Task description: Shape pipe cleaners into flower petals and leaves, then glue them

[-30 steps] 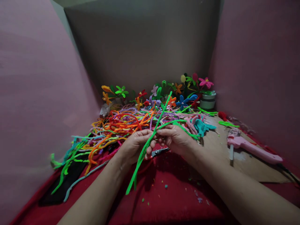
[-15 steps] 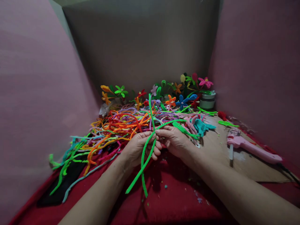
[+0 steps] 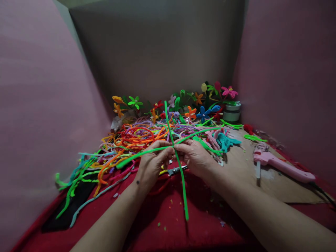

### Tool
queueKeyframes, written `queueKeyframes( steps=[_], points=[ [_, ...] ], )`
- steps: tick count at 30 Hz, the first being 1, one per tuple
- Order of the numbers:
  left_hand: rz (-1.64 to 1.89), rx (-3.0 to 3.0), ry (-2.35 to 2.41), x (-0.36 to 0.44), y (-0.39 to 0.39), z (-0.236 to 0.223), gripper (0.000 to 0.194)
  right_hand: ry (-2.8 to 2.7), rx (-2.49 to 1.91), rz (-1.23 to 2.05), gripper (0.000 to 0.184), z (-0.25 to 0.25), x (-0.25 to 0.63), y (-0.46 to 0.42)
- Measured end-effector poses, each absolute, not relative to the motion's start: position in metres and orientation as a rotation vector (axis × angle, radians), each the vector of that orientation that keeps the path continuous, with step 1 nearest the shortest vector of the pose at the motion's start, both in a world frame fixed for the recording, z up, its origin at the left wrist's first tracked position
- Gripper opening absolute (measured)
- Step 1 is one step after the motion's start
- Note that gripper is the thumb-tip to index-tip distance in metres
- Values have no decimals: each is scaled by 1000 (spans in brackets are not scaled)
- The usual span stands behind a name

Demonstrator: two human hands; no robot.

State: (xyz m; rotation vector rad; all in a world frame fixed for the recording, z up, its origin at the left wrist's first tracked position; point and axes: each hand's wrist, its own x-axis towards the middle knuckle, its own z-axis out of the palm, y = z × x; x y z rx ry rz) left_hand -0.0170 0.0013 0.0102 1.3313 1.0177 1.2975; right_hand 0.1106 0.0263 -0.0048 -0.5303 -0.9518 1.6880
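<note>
Two bright green pipe cleaners [image 3: 184,185] cross each other at the middle, their arms spreading out like an X. My left hand [image 3: 154,159] pinches them at the crossing from the left. From the right, my right hand [image 3: 193,154] pinches the same spot, thumb and fingertips almost meeting the left ones. One arm points up, one down toward me, one left over my left hand, one right over the pile. Beneath my fingers lies a pair of scissors [image 3: 177,170], its metal blades partly showing and its handles mostly hidden.
A tangled heap of coloured pipe cleaners [image 3: 136,134] spreads behind and left. Finished pipe-cleaner flowers [image 3: 203,113] stand at the back, near a pale jar [image 3: 232,112]. A pink glue gun [image 3: 286,166] rests on cardboard [image 3: 244,182] at right. Red cloth [image 3: 210,224] covers the front.
The two lower green arms, both hanging toward me before, have spread apart: one now points left, the other straight down. The scissors have come into view under my hands.
</note>
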Motion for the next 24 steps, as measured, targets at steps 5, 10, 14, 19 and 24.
queueKeyframes(
  steps=[5,10,14,19,24],
  points=[
    [1246,1210,905,-20,7,7,24,-950,-482,1792,10,-9,111,27],
    [1286,1231,958,-23,9,2,22,-922,-595,1883,7,-2,113,22],
    [1292,1342,1004,-23,7,3,15,-902,-608,1942,7,-2,114,22],
    [1282,1616,1093,-21,4,7,10,-735,-642,2017,10,-5,115,24],
    [1171,1444,1037,-25,7,7,16,-688,-585,2122,9,-2,117,24]
  ],
)
